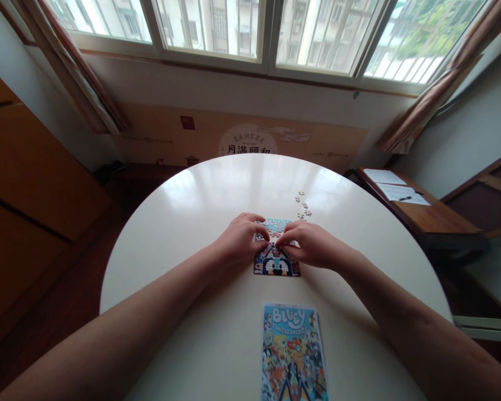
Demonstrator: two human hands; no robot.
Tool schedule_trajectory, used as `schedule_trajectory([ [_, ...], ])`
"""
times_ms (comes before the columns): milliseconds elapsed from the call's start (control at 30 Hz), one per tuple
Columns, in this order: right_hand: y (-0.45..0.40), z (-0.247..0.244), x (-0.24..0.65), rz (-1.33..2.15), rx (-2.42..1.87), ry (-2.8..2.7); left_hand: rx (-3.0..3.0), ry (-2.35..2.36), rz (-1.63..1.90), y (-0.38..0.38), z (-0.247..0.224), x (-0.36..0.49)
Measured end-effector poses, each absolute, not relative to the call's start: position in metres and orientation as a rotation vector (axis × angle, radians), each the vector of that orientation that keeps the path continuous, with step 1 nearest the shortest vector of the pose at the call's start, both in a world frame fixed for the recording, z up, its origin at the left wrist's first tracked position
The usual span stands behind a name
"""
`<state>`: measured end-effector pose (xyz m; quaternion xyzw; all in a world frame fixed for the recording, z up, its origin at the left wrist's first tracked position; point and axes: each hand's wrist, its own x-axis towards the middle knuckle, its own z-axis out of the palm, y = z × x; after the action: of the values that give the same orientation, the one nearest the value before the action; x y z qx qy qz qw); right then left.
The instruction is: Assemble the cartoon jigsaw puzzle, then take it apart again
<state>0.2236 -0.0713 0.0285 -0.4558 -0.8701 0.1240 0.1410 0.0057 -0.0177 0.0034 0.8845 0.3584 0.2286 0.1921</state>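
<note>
Puzzle: the partly built jigsaw (278,268) lies flat near the middle of the round white table (162,245), between your hands, its lettered top edge away from you and the big dog face nearest you.
Left hand: yours (246,234) is at the puzzle's left side, fingers curled, thumb and fingertips over its middle; you can't be told from here whether they grip a piece or only steady the board.
Right hand: yours (307,240) comes in from the other side, thumb and fingers drawn close together over the middle; whether a piece is between them is too small to tell.
Loose pieces: a short trail of them (308,213) lies just beyond your right hand, apart from the puzzle.
Picture sheet: the printed guide (293,345) lies nearer you than the puzzle, face up.
Step in hand: you seem to be fitting the middle, where a pale gap appears to show.
Next move: it likely calls for lining up edges, then pressing lightly without shifting the joined parts.
</note>
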Motion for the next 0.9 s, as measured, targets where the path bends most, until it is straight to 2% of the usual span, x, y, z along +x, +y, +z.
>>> schedule_trajectory([
  [200,-0.066,0.031,0.234,0.467,-1.195,-2.411,2.463,0.995,0.642,-0.018,0.006,0.004],
  [433,-0.053,0.034,0.26,0.146,-1.225,-2.186,2.489,0.986,0.662,-0.02,0.009,0.006],
  [633,-0.043,0.017,0.278,-0.12,-1.28,-1.944,2.503,0.948,0.685,-0.022,0.006,0.01],
  [767,-0.031,-0.003,0.293,-0.17,-1.382,-1.681,2.483,0.891,0.711,-0.022,0.006,0.012],
  [900,-0.015,-0.019,0.309,-0.079,-1.508,-1.402,2.493,0.869,0.717,-0.02,0.005,0.013],
])
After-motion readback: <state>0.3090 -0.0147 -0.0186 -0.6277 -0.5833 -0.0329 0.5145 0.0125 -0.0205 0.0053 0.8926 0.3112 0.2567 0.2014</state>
